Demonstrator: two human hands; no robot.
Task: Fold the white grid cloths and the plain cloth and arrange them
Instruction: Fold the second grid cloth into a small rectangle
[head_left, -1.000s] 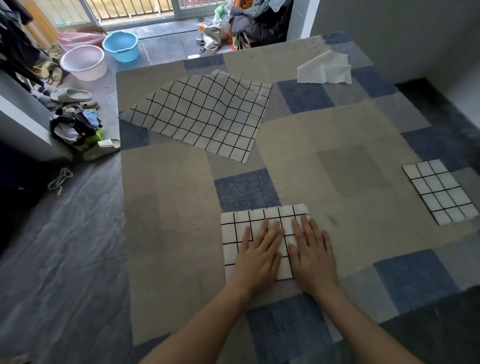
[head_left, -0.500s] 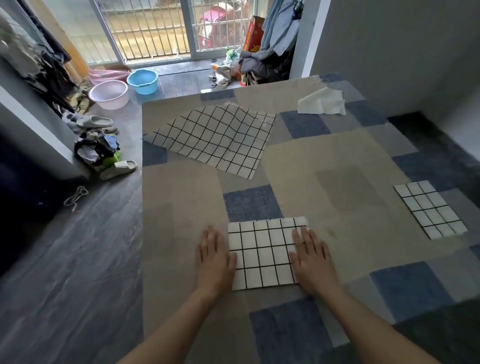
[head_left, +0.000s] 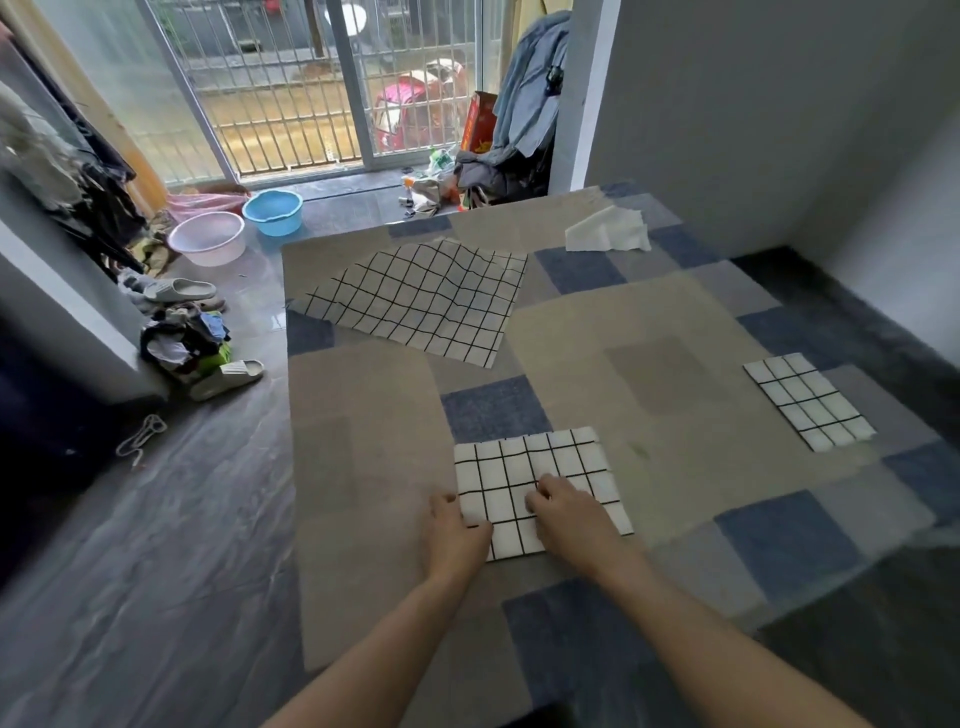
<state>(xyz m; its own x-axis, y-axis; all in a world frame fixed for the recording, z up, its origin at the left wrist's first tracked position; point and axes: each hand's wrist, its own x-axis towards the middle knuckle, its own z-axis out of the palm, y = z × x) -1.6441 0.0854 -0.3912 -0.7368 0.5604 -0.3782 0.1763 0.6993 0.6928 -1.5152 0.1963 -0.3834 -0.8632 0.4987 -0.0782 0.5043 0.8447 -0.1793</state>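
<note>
folded grid cloth (head_left: 540, 480): on patchwork rug (head_left: 363, 467), near edge, under both hands
left hand (head_left: 454, 535): grip pinched on its left edge
right hand (head_left: 569, 514): fingers curled, grip bunching its middle
open grid cloth (head_left: 421, 299): far from folded grid cloth
second folded cloth (head_left: 808, 400): off right
plain cloth (head_left: 605, 236): far right corner, crumpled

Two bare forearms, no sleeves, rings or watch.
</note>
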